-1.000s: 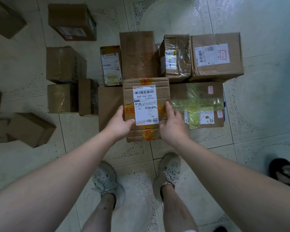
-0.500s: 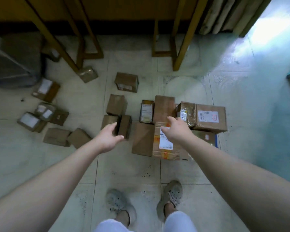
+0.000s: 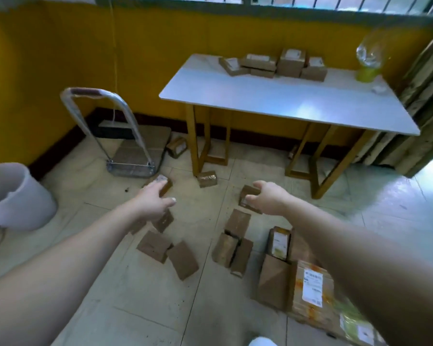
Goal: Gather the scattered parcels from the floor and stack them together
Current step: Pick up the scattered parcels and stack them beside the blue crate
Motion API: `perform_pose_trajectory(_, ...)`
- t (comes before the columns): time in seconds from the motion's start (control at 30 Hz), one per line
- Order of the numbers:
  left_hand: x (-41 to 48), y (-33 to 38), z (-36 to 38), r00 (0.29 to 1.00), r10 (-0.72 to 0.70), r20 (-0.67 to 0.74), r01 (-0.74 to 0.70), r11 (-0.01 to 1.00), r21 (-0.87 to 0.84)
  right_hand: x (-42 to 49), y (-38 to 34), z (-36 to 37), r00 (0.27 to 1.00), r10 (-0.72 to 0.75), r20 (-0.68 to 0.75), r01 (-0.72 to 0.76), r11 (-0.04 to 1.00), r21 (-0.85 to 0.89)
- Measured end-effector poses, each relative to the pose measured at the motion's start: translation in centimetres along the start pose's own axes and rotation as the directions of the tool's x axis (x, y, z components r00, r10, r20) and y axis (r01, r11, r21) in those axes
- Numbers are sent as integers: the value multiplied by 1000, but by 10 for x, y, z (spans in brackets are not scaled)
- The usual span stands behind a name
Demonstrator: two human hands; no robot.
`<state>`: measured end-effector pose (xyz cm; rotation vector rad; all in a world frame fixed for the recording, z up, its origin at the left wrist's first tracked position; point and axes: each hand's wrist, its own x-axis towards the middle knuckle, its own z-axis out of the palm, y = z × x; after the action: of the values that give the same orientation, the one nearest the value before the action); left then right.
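Left hand: the left hand [image 3: 155, 201] is reaching toward 11 o'clock, fingers straight and empty, over a pale-labelled parcel [image 3: 164, 183].
Right hand: the right hand [image 3: 268, 196] is reaching toward 12 o'clock, fingers loosely curled and gripping nothing that shows. A small parcel [image 3: 246, 192] is lying behind it; whether they touch cannot be told.
Gathered pile: the labelled carton [image 3: 310, 288] and a plain carton [image 3: 273, 283] are sitting together at 5 o'clock.
Loose parcels: two flat parcels [image 3: 165, 253] are lying at 7 o'clock, and a leaning cluster [image 3: 233, 243] at centre.
Reason, judged: both arms are extending outward because the remaining parcels are lying away from the pile.
Obstructions: one stray parcel [image 3: 206, 179] is lying against a table leg [image 3: 198, 146] and another [image 3: 176, 146] beside the hand trolley [image 3: 130, 156], crowding any grasp there.
Surroundings: a white bucket [image 3: 18, 196] is standing at 9 o'clock. The table [image 3: 285, 101] is carrying boxes [image 3: 275, 64] at 1 o'clock.
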<state>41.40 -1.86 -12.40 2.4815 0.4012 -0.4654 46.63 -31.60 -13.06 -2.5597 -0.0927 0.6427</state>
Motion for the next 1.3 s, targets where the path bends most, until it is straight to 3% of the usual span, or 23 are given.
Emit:
perform_pose_trajectory(0.23, 24, -41, -79, 979, -103, -174, 106, 994, 10, 51, -90, -7, 995, -98, 33, 99, 994, -40)
perform_pose_trajectory(0.57, 91, -81, -153, 968, -151, -199, 166, 984, 62, 157, -185, 5, 985, -152, 87, 152, 988, 0)
perform_pose_trajectory(0.7, 125, -102, -164, 979, -158, -126, 168, 983, 76, 182, -206, 15, 987, -127, 97, 126, 992, 18)
perform_pose_trajectory(0.93, 221, -149, -192, 999, -15, 30, 11, 992, 125, 230, -240, 53, 998, 47, 33, -49, 996, 77)
perform_pose_trajectory(1.13, 305, -205, -218, 968, 83, 238, -123, 980, 158, 256, -293, 129, 965, 261, 36, -263, 957, 119)
perform_pose_trajectory(1.3, 345, -224, -215, 941, 93, 325, -160, 969, 187, 261, -313, 167, 941, 328, 84, -337, 928, 156)
